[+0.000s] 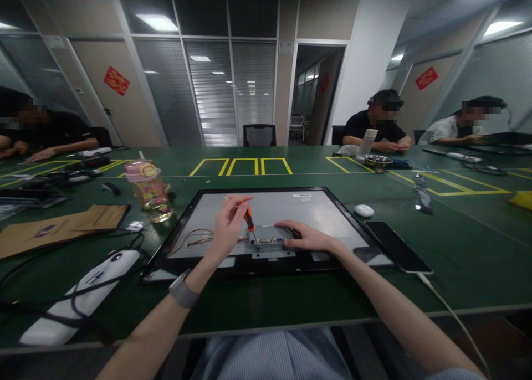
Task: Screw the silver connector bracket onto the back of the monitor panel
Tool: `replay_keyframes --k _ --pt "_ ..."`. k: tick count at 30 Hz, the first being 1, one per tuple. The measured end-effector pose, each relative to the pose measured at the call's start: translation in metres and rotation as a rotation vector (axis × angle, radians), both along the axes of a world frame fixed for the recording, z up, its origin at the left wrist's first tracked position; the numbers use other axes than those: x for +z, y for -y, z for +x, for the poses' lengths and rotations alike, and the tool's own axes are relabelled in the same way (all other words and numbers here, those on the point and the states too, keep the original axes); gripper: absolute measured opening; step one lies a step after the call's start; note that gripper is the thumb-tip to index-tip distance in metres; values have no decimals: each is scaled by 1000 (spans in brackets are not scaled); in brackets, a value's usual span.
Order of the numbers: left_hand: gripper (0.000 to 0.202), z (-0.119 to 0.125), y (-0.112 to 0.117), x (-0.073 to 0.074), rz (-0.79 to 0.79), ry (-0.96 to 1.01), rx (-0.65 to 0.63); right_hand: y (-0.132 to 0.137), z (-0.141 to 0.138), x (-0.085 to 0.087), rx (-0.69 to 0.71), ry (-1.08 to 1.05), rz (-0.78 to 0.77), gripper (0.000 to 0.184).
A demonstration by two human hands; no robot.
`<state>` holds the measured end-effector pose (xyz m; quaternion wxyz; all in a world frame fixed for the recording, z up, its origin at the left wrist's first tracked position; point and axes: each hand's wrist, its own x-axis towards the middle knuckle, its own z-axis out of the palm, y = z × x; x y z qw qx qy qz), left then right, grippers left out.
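A flat monitor panel (324, 214) lies face down on the green table (457, 247), its grey metal back up. My left hand (228, 225) is closed around an orange-handled screwdriver (249, 218), held upright with its tip on a small metal board with connectors (272, 244) near the panel's front edge. My right hand (305, 237) lies flat on the panel just right of that board, fingers stretched and pressing beside the connectors. A bundle of thin coloured wires (195, 239) runs across the panel to the left of my left hand.
A black phone (397, 246) with a cable and a white mouse-like object (364, 210) lie right of the panel. Left are a pink-lidded bottle (148, 190), brown envelopes (58, 227), a white device (83, 297) and black cables. Three people sit at the far sides.
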<state>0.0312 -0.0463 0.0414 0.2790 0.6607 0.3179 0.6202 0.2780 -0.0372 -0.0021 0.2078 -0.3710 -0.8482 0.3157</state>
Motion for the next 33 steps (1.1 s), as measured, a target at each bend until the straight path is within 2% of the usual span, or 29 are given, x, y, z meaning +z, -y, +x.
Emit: replay_keyframes --k 4,6,10,12,18,23,26,33 --pt "25 0 -3 -5 -66 113 -134 1 -1 1 -6 10 2 58" --pt "23 1 -3 -5 -36 93 -111 1 -1 1 -9 11 1 59" --pt "14 1 1 0 43 16 16 0 -1 0 -13 9 -9 60" --pt "15 1 2 1 38 -1 26 0 -1 -1 -11 6 -6 60" --pt "27 2 -2 -5 -86 128 -162 0 -1 0 -3 10 3 59" --pt "17 2 1 0 -17 45 -52 0 0 1 -17 10 -19 60" --pt "16 0 3 2 11 2 -33 1 -1 1 -26 14 -22 60" --pt "29 2 -4 -6 -123 174 -244 -1 0 0 -4 12 6 58"
